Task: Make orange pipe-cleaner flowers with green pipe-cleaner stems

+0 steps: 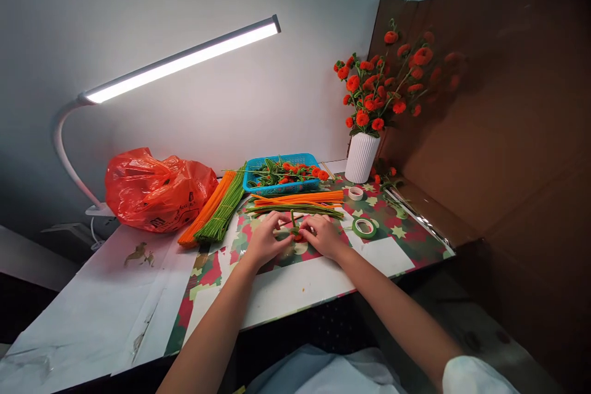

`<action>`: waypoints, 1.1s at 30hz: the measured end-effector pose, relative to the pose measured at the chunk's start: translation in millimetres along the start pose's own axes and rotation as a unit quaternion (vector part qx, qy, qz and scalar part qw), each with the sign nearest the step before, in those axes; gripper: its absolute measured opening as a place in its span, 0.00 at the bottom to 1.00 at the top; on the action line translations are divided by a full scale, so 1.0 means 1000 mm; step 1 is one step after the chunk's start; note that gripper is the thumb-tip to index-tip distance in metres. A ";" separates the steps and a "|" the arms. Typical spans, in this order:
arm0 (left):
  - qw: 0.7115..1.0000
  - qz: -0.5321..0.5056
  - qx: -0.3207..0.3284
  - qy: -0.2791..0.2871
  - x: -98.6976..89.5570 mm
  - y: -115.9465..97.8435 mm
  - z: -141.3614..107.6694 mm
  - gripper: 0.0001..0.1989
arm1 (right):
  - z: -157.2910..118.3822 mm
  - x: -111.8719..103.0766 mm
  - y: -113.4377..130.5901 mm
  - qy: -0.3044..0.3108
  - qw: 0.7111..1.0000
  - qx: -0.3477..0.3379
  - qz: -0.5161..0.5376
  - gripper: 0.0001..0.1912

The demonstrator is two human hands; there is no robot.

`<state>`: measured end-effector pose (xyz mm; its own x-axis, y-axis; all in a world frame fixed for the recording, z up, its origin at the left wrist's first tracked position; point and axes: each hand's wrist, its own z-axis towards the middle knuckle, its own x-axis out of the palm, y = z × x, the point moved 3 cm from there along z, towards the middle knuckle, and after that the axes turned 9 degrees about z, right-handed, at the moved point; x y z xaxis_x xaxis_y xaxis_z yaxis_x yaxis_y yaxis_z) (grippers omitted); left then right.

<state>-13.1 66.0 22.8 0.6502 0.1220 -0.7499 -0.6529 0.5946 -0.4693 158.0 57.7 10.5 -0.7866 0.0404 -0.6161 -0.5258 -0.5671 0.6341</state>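
Note:
Both hands meet low over the table's middle. Between their fingertips is a small orange flower piece (298, 236) with a green stem (292, 219) standing up from it. My left hand (268, 237) comes from the left, thumb and fingers bent together at the piece. From the right, my right hand (322, 234) pinches at the same piece with thumb and index finger. Just beyond the hands lie orange pipe cleaners (305, 197) and green pipe cleaners (318, 210). A roll of green tape (364, 228) rests to the right of my right hand.
A blue basket (250, 183) of flower stems stands behind. Left are orange and green bundles (221, 212), a red plastic bag (157, 191) and a lit lamp (184, 61). Right are a white tape roll (355, 193), a white vase (362, 159) of orange flowers and a cardboard wall (503, 98).

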 end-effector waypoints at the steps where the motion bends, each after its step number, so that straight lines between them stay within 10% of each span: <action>1: 1.000 0.004 -0.009 0.005 0.002 0.003 0.000 0.11 | 0.000 0.000 0.000 0.001 1.000 -0.004 -0.015 0.06; 33: 0.994 -0.078 0.010 0.073 0.020 0.001 0.004 0.07 | 0.003 0.004 -0.002 0.018 0.994 -0.016 -0.108 0.07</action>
<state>1.1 72.7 8.9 0.6782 -0.0895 -0.7294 -0.5396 0.6132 -0.5769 155.0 61.5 8.6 -0.6447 0.1345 -0.7525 -0.6694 -0.5746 0.4708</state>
